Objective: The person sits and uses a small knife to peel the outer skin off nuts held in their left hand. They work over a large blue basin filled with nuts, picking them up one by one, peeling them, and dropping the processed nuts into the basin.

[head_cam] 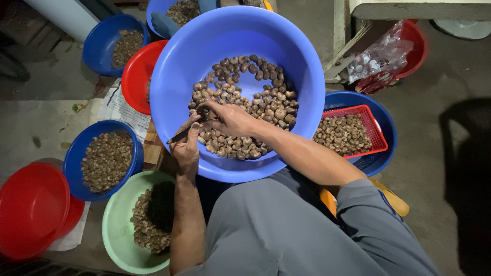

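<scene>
Inspecting from overhead: a seated person in grey clothing works over a large blue basin at the centre of the frame.
Basin contents: brown cashew nuts heaped across its floor, thicker toward the right and lower edge.
Left hand: at the basin's lower-left rim, fingers closed around a thin dark blade tool that points up and right into the basin.
Right hand: inside the basin, resting on the nuts, fingers pinched together just beside the tool's tip; whether a nut sits between them cannot be told.
Lower left of frame: a pale green bowl with nuts and a dark patch, a blue bowl of smaller pieces, a red lid or bowl turned over.
Upper left: a red bowl and two further blue bowls with nuts.
Right of basin: a red mesh tray of nuts resting in a blue tub.
Upper right: a clear plastic bag over a red bowl.
</scene>
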